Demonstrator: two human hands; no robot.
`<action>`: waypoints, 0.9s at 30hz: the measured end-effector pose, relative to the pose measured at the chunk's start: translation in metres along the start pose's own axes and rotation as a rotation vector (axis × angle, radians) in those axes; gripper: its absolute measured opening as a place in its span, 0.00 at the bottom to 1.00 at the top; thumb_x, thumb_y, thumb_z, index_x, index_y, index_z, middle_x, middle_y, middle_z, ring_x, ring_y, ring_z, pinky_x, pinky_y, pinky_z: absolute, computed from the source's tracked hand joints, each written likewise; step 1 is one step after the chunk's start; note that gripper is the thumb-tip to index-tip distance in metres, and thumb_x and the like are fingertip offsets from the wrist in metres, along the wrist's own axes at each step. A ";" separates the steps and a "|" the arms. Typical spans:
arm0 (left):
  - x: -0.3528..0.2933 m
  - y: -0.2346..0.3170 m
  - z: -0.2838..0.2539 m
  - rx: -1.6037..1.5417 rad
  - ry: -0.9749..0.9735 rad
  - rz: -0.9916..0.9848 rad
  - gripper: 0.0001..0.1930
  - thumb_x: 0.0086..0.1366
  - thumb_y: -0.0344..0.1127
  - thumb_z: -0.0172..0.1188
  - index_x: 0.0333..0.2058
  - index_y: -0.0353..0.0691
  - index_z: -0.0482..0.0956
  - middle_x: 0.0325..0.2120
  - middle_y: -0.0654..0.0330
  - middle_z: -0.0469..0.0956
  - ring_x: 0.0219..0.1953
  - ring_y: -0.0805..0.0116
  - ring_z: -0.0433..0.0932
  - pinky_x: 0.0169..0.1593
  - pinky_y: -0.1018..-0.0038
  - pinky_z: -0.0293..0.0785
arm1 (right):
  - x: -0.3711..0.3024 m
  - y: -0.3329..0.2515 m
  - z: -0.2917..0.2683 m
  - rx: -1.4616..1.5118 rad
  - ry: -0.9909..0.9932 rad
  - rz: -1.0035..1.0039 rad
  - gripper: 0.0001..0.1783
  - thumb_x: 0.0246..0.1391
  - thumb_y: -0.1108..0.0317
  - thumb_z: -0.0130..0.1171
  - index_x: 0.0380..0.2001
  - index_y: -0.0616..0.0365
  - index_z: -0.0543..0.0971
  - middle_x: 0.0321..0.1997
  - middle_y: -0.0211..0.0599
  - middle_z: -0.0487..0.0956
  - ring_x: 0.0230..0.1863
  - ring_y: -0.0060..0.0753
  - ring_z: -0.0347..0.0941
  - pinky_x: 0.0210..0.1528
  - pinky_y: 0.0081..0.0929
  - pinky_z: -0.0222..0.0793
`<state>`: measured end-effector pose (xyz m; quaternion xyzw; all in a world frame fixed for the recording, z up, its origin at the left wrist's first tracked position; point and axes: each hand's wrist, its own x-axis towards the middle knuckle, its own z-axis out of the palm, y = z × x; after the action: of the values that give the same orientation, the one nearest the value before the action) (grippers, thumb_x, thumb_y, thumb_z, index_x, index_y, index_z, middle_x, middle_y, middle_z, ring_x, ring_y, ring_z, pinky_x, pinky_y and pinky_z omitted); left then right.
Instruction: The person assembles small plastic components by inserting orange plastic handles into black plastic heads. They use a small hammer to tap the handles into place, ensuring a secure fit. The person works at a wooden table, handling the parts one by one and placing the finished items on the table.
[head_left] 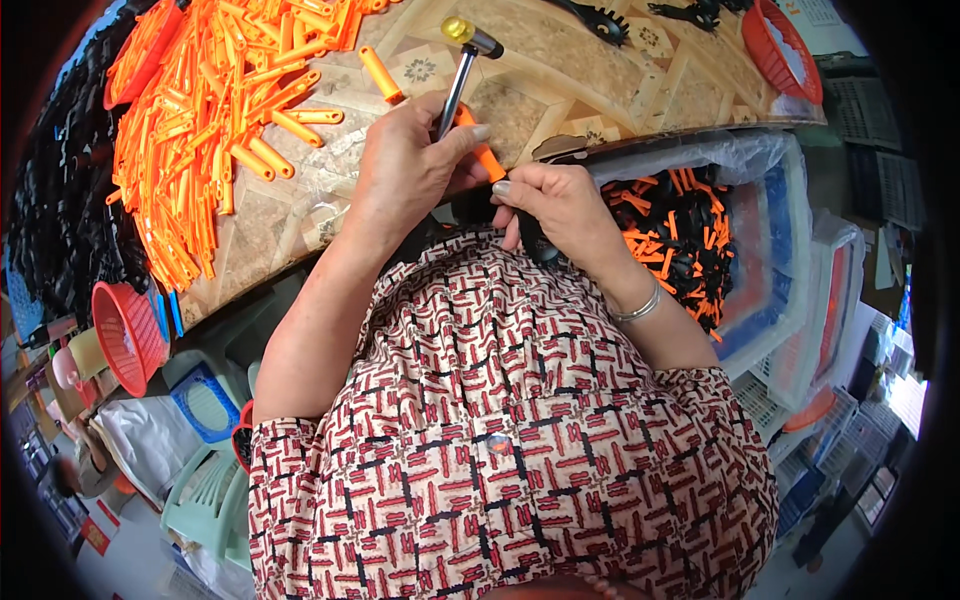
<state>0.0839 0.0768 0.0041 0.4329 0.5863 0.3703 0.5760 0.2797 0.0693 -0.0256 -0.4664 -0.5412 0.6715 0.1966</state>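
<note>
My left hand (405, 165) is closed around an orange plastic handle (488, 163), and a small mallet (457, 92) with a yellow-and-dark head is in the same grip, head up. At the handle's lower end the fingers of my right hand (562, 205) pinch together. Below them hangs a black piece (537, 243), apparently a kitchen utensil joined to the handle; its shape is mostly hidden by my hand and shirt. One loose orange handle (380, 75) lies on the table just beyond my left hand.
A big heap of orange handles (215, 130) covers the table's left (285, 215). Black utensils (598, 22) lie at the far edge. Red baskets (130, 335) stand left and far right. To my right, a plastic-lined crate (775, 250) holds black utensils with orange handles (675, 235).
</note>
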 end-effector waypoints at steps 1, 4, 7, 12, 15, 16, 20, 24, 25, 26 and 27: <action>0.000 -0.001 0.002 0.022 0.012 0.013 0.10 0.68 0.35 0.64 0.39 0.34 0.77 0.25 0.63 0.81 0.24 0.79 0.79 0.28 0.84 0.78 | 0.000 0.001 0.000 0.006 0.000 -0.003 0.14 0.66 0.64 0.57 0.32 0.65 0.80 0.27 0.36 0.82 0.23 0.24 0.80 0.27 0.17 0.72; -0.001 -0.005 0.008 0.050 0.064 0.071 0.10 0.68 0.35 0.64 0.38 0.33 0.78 0.24 0.63 0.80 0.24 0.79 0.79 0.28 0.83 0.78 | 0.000 0.004 0.001 0.033 0.000 -0.014 0.15 0.67 0.62 0.57 0.32 0.66 0.79 0.27 0.37 0.82 0.22 0.24 0.80 0.27 0.17 0.72; -0.001 -0.013 0.010 0.126 0.119 0.151 0.10 0.68 0.35 0.64 0.38 0.32 0.78 0.24 0.63 0.80 0.24 0.79 0.80 0.28 0.82 0.78 | 0.000 0.004 0.003 0.081 0.010 -0.004 0.17 0.68 0.60 0.55 0.32 0.66 0.79 0.27 0.39 0.82 0.21 0.25 0.79 0.25 0.18 0.72; -0.003 -0.010 0.011 0.213 0.151 0.228 0.12 0.67 0.36 0.65 0.39 0.31 0.78 0.23 0.61 0.80 0.23 0.78 0.79 0.27 0.81 0.76 | 0.001 0.001 0.004 0.071 0.054 0.039 0.20 0.69 0.58 0.54 0.31 0.67 0.79 0.24 0.40 0.81 0.18 0.26 0.78 0.22 0.18 0.70; -0.003 -0.011 0.009 0.376 0.182 0.340 0.14 0.65 0.38 0.66 0.38 0.31 0.79 0.22 0.58 0.79 0.22 0.73 0.79 0.27 0.75 0.74 | 0.001 -0.002 0.004 0.104 0.074 0.061 0.20 0.67 0.58 0.56 0.29 0.65 0.79 0.20 0.39 0.80 0.17 0.27 0.77 0.20 0.18 0.69; 0.002 -0.016 0.006 0.507 0.204 0.442 0.14 0.65 0.39 0.67 0.37 0.31 0.79 0.21 0.56 0.78 0.22 0.70 0.78 0.27 0.72 0.73 | 0.001 -0.002 0.005 0.112 0.089 0.066 0.20 0.66 0.58 0.56 0.28 0.65 0.80 0.20 0.39 0.80 0.16 0.27 0.76 0.20 0.18 0.69; 0.007 -0.015 -0.002 0.698 0.213 0.573 0.16 0.63 0.41 0.67 0.34 0.31 0.79 0.21 0.51 0.76 0.21 0.63 0.77 0.29 0.66 0.71 | 0.001 -0.004 0.008 0.146 0.125 0.047 0.21 0.65 0.58 0.59 0.25 0.67 0.80 0.18 0.40 0.80 0.14 0.27 0.75 0.17 0.21 0.67; 0.011 -0.013 -0.003 0.685 0.169 0.461 0.15 0.63 0.40 0.68 0.32 0.31 0.79 0.20 0.53 0.78 0.21 0.64 0.79 0.28 0.68 0.72 | 0.002 -0.008 0.008 0.225 0.124 0.084 0.21 0.64 0.59 0.60 0.25 0.68 0.80 0.18 0.40 0.80 0.13 0.27 0.74 0.16 0.22 0.68; 0.013 -0.011 -0.006 0.665 0.152 0.431 0.15 0.63 0.40 0.68 0.32 0.31 0.79 0.19 0.53 0.78 0.20 0.65 0.79 0.28 0.68 0.73 | 0.002 -0.008 0.008 0.255 0.115 0.095 0.20 0.64 0.59 0.60 0.26 0.68 0.80 0.18 0.40 0.80 0.12 0.27 0.73 0.16 0.22 0.68; 0.014 -0.008 -0.007 0.644 0.135 0.400 0.15 0.62 0.40 0.68 0.31 0.31 0.78 0.19 0.54 0.79 0.20 0.65 0.79 0.28 0.68 0.73 | 0.003 -0.008 0.007 0.285 0.106 0.106 0.20 0.63 0.59 0.60 0.27 0.68 0.80 0.18 0.40 0.80 0.12 0.27 0.73 0.15 0.22 0.68; 0.014 -0.007 -0.007 0.625 0.128 0.384 0.14 0.62 0.39 0.68 0.31 0.32 0.78 0.18 0.55 0.79 0.20 0.66 0.79 0.28 0.69 0.74 | 0.003 -0.007 0.007 0.315 0.100 0.116 0.20 0.63 0.59 0.60 0.27 0.68 0.80 0.18 0.40 0.79 0.12 0.27 0.73 0.15 0.23 0.68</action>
<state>0.0764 0.0877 -0.0070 0.6660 0.6140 0.3010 0.2981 0.2708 0.0696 -0.0206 -0.4932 -0.3908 0.7342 0.2549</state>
